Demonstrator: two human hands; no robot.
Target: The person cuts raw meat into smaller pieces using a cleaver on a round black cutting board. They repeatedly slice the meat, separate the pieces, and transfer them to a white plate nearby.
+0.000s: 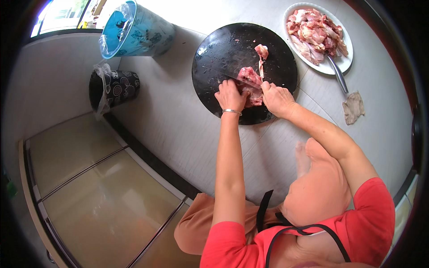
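Note:
On a round black cutting board (pixel 218 47) lies a piece of raw meat (pixel 249 75), with more meat just below it. My left hand (pixel 231 96) presses on the left side of this meat, a bracelet round its wrist. The fingers of my right hand (pixel 277 99) are closed at the meat's right side, around a knife handle that they mostly hide. The knife's thin blade (pixel 231 76) runs to the upper left across the meat; its outline is faint. A smaller meat piece (pixel 261 52) with a pale strip lies farther up the board.
A white oval plate (pixel 348 60) heaped with raw meat pieces stands at upper right, a metal handle (pixel 338 75) sticking out over its rim. Near it lies a beige cloth (pixel 353 108). Blue (pixel 147 31) and black patterned bins (pixel 124 87) stand at left, above glass-like sliding panels (pixel 110 197).

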